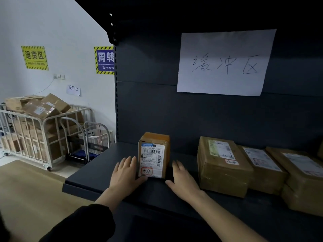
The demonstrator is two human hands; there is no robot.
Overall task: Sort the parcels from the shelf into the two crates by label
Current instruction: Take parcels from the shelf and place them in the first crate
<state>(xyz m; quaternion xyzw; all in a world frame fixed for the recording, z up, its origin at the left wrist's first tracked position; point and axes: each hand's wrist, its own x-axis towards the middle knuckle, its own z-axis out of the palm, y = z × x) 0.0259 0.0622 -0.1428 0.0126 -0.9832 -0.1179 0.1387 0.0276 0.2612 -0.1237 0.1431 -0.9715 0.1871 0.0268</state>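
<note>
1. Small brown cardboard parcel: a box-shaped carton with taped seams and an orange-brown top. It stands on end at the left part of the dark matte metal shelf. Its long axis is vertical. Its white printed label faces you, with barcodes above and a red-ringed handwritten mark at the bottom.
2. Your left hand: the fingers are straight and together, flat against the parcel's left side. The thumb lies at the lower front corner, and nothing is curled round the box.
3. Your right hand: the fingers are straight, with the palm turned to the parcel's right side, just beside it. Shadow hides whether it touches.
4. Larger brown cardboard parcels: glossy with tape, these lie flat in a row to the right, labels upward.
5. White paper sheet: handwritten in black, it is fixed to the shelf's back panel.
6. White metal cage trolley: it stands on the floor at the left, heaped with cartons.
</note>
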